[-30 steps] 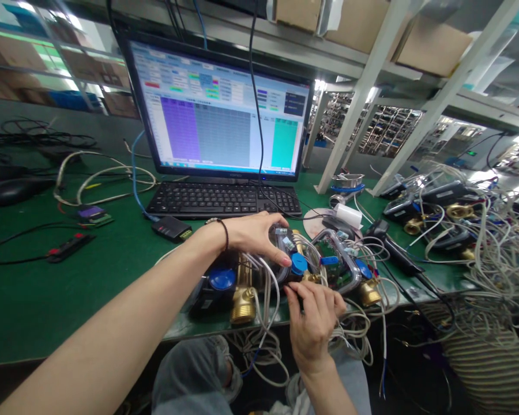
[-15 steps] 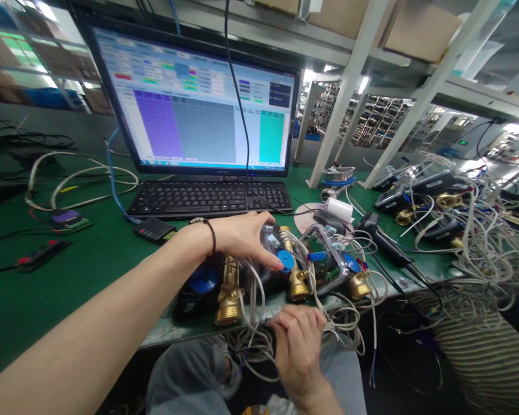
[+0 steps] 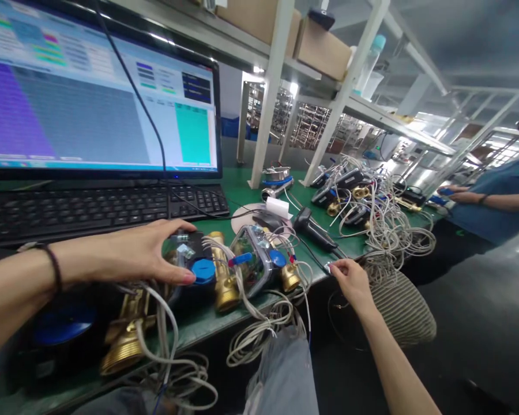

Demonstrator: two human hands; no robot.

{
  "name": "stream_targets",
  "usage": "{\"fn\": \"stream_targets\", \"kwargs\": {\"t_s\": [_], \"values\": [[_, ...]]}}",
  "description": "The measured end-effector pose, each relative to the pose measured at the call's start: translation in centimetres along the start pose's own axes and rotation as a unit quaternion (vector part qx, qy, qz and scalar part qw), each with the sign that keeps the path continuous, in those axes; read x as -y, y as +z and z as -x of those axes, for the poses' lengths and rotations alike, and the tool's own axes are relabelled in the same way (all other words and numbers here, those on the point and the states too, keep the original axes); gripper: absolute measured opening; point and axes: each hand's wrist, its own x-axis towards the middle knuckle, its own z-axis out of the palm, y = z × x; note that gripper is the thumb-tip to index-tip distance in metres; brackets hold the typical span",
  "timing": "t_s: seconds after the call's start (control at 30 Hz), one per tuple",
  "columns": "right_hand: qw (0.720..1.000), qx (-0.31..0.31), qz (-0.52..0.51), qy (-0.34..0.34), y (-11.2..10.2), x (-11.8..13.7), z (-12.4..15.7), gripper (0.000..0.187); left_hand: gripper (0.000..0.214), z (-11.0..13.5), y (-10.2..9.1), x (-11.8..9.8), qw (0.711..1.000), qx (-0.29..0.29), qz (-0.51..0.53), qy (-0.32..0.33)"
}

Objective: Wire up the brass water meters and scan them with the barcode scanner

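My left hand (image 3: 149,253) lies with fingers spread over a clear-topped water meter (image 3: 188,253) with a blue cap and brass fittings, at the front of the green bench. A second clear-cased meter (image 3: 255,265) sits just to its right, wrapped in grey cables. My right hand (image 3: 350,279) is out at the bench's right front edge, its fingers pinched around the metal end of a thin cable (image 3: 331,268). A brass-threaded meter body (image 3: 125,340) lies below my left wrist.
A monitor (image 3: 99,98) and a black keyboard (image 3: 90,210) stand behind my left hand. A black handheld scanner (image 3: 313,227) and a pile of meters with tangled grey cables (image 3: 372,213) fill the right side. Another person's arm (image 3: 484,199) shows at far right.
The view has swung right. My right hand left the wires in front of the meters and moved right to the bench edge, closing on a cable end. My left hand stayed on the meter.
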Motion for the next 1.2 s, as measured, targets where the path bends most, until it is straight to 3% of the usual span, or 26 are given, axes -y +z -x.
{"fn": "stream_targets", "kwargs": {"t_s": [0.17,0.3,0.43,0.57,0.7,0.8,0.9,1.07,1.2], "values": [[0.995,-0.09,0.028,-0.018,0.2,1.1,1.0,0.031,0.095,0.4,-1.0,0.7,1.0,0.018,0.011,-0.003],[0.992,-0.121,0.006,-0.037,-0.5,4.9,3.7,0.024,0.093,3.0,-3.1,2.4,0.999,-0.031,-0.017,-0.019],[0.979,-0.045,-0.08,-0.183,0.7,12.7,8.2,0.019,0.069,6.1,-3.2,4.9,0.998,-0.041,-0.008,-0.036],[0.889,0.084,-0.211,-0.398,3.6,22.3,12.1,0.026,0.045,7.4,-1.5,6.7,0.982,-0.041,0.182,-0.037],[0.835,0.173,-0.17,-0.494,8.1,28.6,13.2,0.043,0.037,7.0,-0.3,7.4,0.957,-0.064,0.278,-0.047],[0.813,0.226,-0.13,-0.521,10.7,29.6,12.8,0.048,0.026,6.8,0.3,7.7,0.936,-0.078,0.341,-0.033],[0.805,0.258,-0.121,-0.521,11.6,29.2,12.4,0.051,0.017,6.9,1.2,7.8,0.911,-0.119,0.395,-0.02],[0.809,0.236,-0.121,-0.525,11.5,28.9,13.0,0.05,0.014,6.6,3.0,7.5,0.863,-0.247,0.44,-0.034],[0.812,0.21,-0.128,-0.53,11.5,29.2,13.7,0.05,0.015,6.2,3.7,7.1,0.838,-0.302,0.452,-0.048]]}}
